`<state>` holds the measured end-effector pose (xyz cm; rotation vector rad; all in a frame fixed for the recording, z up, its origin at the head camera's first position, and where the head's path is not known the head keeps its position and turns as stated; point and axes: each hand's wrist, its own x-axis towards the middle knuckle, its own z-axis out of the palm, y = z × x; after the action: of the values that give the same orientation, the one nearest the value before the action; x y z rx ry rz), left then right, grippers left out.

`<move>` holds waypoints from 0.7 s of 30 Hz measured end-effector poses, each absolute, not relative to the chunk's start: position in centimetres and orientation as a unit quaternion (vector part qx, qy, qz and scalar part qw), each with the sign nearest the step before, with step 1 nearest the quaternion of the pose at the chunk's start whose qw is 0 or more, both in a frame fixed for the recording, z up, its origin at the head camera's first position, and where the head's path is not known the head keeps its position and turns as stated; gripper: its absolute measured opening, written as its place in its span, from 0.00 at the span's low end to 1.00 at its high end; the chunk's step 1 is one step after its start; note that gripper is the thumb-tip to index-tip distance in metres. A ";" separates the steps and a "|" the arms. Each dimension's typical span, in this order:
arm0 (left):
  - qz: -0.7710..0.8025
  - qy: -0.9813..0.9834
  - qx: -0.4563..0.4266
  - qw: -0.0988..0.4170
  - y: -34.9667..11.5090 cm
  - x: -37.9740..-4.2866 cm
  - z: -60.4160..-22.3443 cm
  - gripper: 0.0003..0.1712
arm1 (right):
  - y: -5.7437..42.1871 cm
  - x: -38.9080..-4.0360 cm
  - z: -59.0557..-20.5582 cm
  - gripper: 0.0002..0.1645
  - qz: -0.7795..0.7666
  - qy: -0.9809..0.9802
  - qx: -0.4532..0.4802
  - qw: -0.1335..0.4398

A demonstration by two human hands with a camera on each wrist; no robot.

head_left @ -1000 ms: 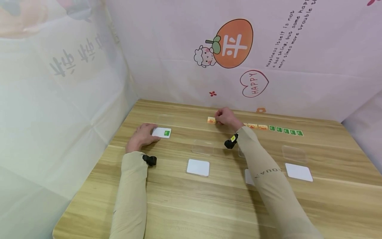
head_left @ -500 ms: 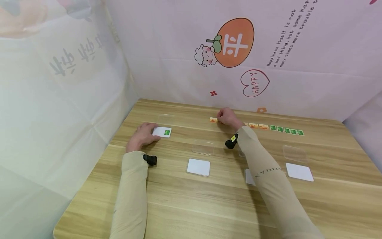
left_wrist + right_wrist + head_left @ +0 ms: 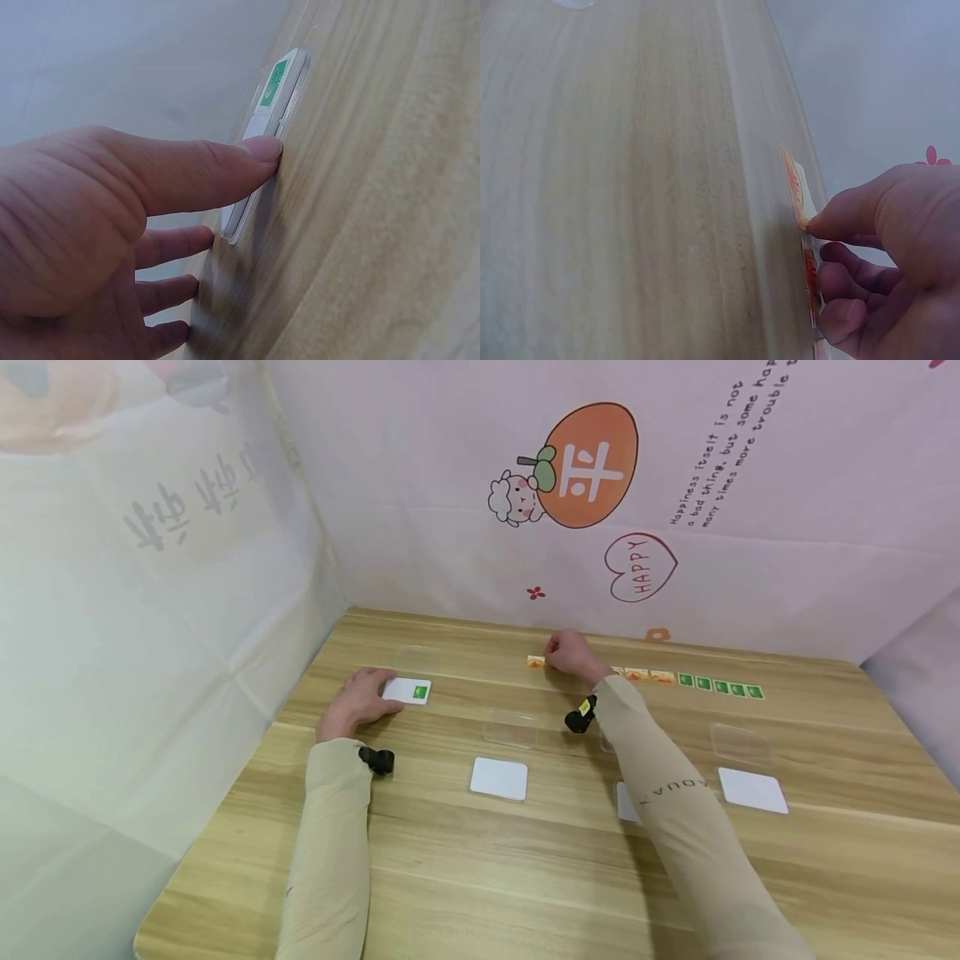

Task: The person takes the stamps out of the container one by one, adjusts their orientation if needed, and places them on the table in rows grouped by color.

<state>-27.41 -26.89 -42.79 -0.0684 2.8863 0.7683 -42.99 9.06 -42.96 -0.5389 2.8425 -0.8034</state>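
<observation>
My left hand (image 3: 362, 700) holds a thick, round-cornered white card (image 3: 259, 124) by its sides, the thumb on the near long edge. A green square sticker (image 3: 421, 692) sits at the card's right end. In the left wrist view, the other fingers are spread, tips at the wood. Far back on the table, my right hand (image 3: 572, 656) pinches one end of a small orange-and-white sticker (image 3: 799, 187) between thumb and forefinger, its other fingers curled. Another orange sticker (image 3: 811, 281) lies below it in the right wrist view, beside the curled fingers.
A row of orange stickers (image 3: 637, 675) and green stickers (image 3: 703, 683) runs right along the table's back. Nearer lie white cards (image 3: 498, 778), (image 3: 753, 790) and clear plates (image 3: 510, 729), (image 3: 741, 745). The right forearm covers part of another card (image 3: 627, 803). A printed cloth (image 3: 450, 543) hangs behind.
The pinched orange sticker has shifted slightly right with my right hand and looks flatter in the head view. My left hand and the white card have stayed put.
</observation>
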 end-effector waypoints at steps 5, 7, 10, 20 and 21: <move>0.254 0.964 -0.021 0.073 -26.9 -27.5 -42.9 0.38 | 9.2 -43.1 -43.0 0.09 -0.265 0.944 -0.179 0.078; 0.254 0.964 -0.019 0.073 -26.9 -27.5 -42.9 0.38 | 9.3 -43.2 -43.0 0.08 -0.266 0.944 -0.179 0.081; 0.254 0.964 -0.018 0.073 -26.9 -27.5 -42.9 0.38 | 9.4 -43.1 -42.8 0.08 -0.274 0.942 -0.175 0.086; 0.256 0.964 -0.019 0.073 -26.9 -27.5 -42.9 0.38 | 9.5 -42.7 -42.0 0.08 -0.270 0.945 -0.164 0.084; 0.258 0.963 -0.021 0.074 -26.9 -27.5 -42.8 0.38 | 9.4 -42.6 -41.9 0.08 -0.269 0.945 -0.165 0.083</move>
<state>-27.50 -26.94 -42.85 -0.0627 2.8912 0.7753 -42.64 9.45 -41.94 -0.4923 2.8226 -0.8016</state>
